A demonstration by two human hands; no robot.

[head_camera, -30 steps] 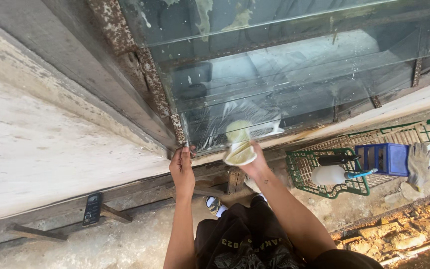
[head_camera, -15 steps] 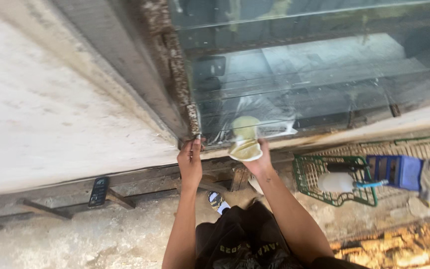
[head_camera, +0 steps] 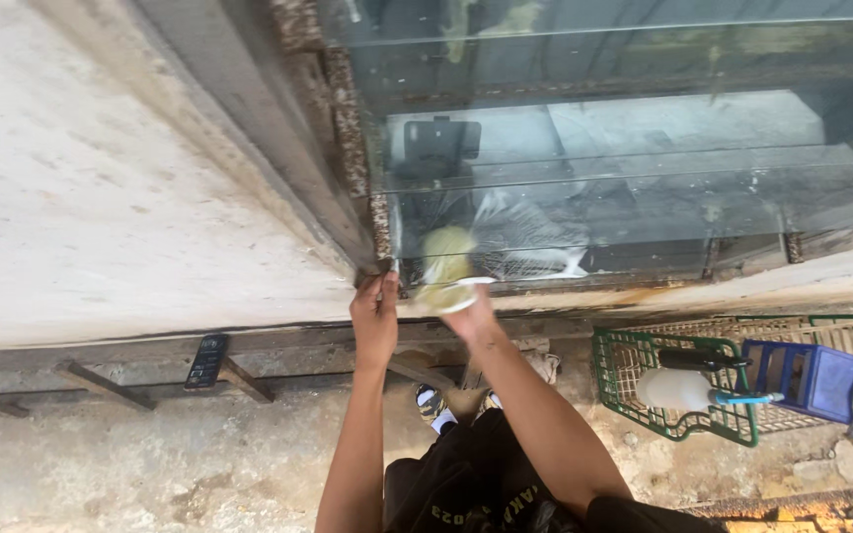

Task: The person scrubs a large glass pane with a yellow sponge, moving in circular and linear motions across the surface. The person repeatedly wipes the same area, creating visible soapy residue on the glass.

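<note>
- Head view looks down at a yellow and white cloth (head_camera: pixel 449 271) pressed flat on the bottom edge of a big glass pane (head_camera: pixel 634 188).
- The right hand (head_camera: pixel 470 314) is closed on the cloth and pushes it against the glass, close to the corner.
- The left hand (head_camera: pixel 375 314) is just beside it. Its fingers curl over the rusty frame (head_camera: pixel 348 138) right where the frame meets the stone ledge (head_camera: pixel 742 281).
- The two hands are close together but do not touch.
- The glass shows a mirror picture of a dark phone and the person's arms.
- Left of the frame is a wide pale wall (head_camera: pixel 101 217).
- Below the hands, the person's shoes (head_camera: pixel 433 405) stand on rough, dusty ground (head_camera: pixel 150 464).
- A small dark flat thing (head_camera: pixel 207 359) lies on a metal bar, well off to the left.
- To the right sits a green wire basket (head_camera: pixel 644 380). In it lie a white spray bottle (head_camera: pixel 678 389) and a blue box (head_camera: pixel 807 378).
</note>
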